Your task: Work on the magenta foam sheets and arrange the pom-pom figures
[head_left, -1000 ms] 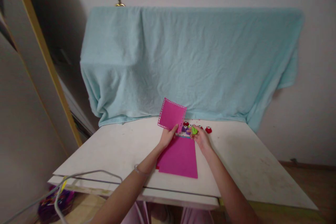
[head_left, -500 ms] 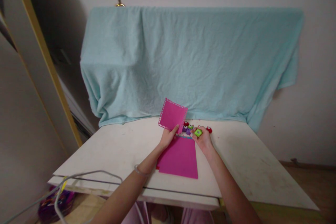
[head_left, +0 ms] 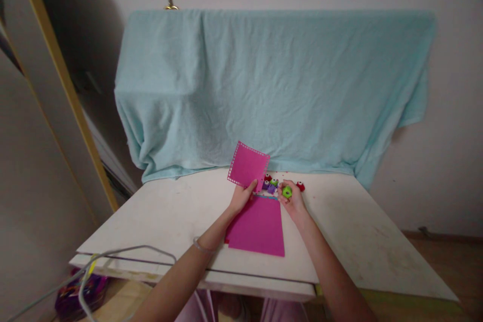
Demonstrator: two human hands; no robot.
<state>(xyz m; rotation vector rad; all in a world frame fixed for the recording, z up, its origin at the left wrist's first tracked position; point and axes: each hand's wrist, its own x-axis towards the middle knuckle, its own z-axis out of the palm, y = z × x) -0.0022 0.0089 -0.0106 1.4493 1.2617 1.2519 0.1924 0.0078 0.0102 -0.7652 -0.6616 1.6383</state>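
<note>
My left hand (head_left: 242, 196) grips the lower edge of a pink sheet of paper (head_left: 249, 163), thumb on top. Small punched holes run along several of the sheet's edges. In my right hand (head_left: 294, 198) is a green craft paper punch (head_left: 287, 191), its round face turned up towards me, with a gap between it and the sheet. Between the hands stand several small punches, among them a red punch (head_left: 267, 177), a green one (head_left: 274, 182) and a purple one (head_left: 271, 189). Another red punch (head_left: 301, 186) sits just beyond my right hand. Larger pink sheets (head_left: 256, 226) lie flat below my hands.
The white table (head_left: 181, 211) carries tiny scattered paper bits near the punches. A light blue cloth (head_left: 279, 90) hangs behind it. A grey cable (head_left: 139, 247) loops over the front left edge. A purple package (head_left: 81, 294) is on the floor at left.
The green punch has turned in my right hand, from an angular side to a round face. The right hand has shifted slightly; the left hand and its sheet stay put.
</note>
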